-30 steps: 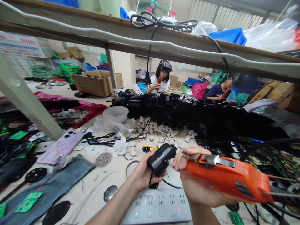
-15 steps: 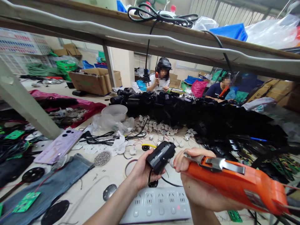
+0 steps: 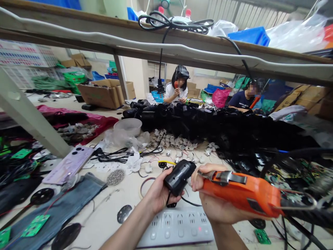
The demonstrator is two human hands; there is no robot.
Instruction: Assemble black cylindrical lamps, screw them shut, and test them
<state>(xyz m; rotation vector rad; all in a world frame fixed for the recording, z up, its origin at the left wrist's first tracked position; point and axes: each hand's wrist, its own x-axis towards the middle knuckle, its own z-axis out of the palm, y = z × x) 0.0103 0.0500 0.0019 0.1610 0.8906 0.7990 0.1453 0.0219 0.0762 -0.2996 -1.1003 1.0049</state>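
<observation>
My left hand (image 3: 157, 194) is closed around a small black plastic housing (image 3: 179, 176), held up over the bench with a thin black wire hanging below it. My right hand (image 3: 217, 205) grips an orange electric screwdriver (image 3: 240, 192) that lies nearly level, its tip pressed against the right side of the black housing. The tip itself is hidden between my fingers and the housing. A white power strip (image 3: 178, 227) lies on the bench directly under both hands.
A long heap of black housings (image 3: 221, 130) runs across the bench behind my hands. A purple phone (image 3: 69, 168), a clear bowl (image 3: 128, 125), small white parts (image 3: 174, 142), green circuit boards (image 3: 35, 225) and black discs lie around. Two people sit opposite. A shelf (image 3: 166, 48) hangs overhead.
Both hands have stayed together on the housing. The orange screwdriver has swung slightly, its rear end now higher and closer in. The view has shifted a little.
</observation>
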